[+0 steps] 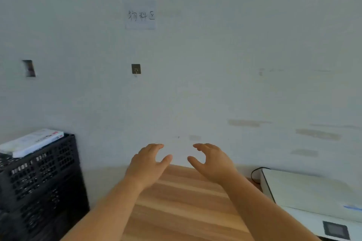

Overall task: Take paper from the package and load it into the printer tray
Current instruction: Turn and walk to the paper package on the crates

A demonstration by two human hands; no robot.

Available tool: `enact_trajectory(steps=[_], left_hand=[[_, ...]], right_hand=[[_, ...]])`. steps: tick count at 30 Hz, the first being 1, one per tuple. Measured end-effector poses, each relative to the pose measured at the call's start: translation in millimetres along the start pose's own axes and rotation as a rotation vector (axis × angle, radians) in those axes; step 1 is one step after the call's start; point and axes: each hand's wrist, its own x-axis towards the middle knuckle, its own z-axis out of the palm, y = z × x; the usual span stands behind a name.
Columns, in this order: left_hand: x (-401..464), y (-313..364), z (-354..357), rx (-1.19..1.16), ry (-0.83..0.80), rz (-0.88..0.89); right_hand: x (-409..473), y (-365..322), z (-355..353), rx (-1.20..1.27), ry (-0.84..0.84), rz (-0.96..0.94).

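The left hand (146, 164) and right hand (212, 162) hover empty over the table (182, 201), fingers spread wide. The printer (313, 199) is cut off at the right edge; the paper package (32, 142) on the crate (43, 182) is blurred.

The paper package (34, 142) is a flat white pack with some red and dark print on its top (the letters are too blurred to read). It lies a little tilted on the top of a black crate (42, 178) at the left side. The printer (311, 199) is white, its lid is closed, and it stands on the table (182, 205) at the right, with a small dark screen on its front panel.
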Motion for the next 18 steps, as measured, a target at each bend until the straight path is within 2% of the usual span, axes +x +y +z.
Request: enact_trajectory(steps=[7,18], left_hand=[[0,-103,-47,0.097,0.024,-0.151],[-28,-245,-155,0.245,0.159,-0.429]], right_hand=[[75,-68,87,0.096,-0.119,-0.134],[154,-240,208,0.236,-0.248,-0.433]])
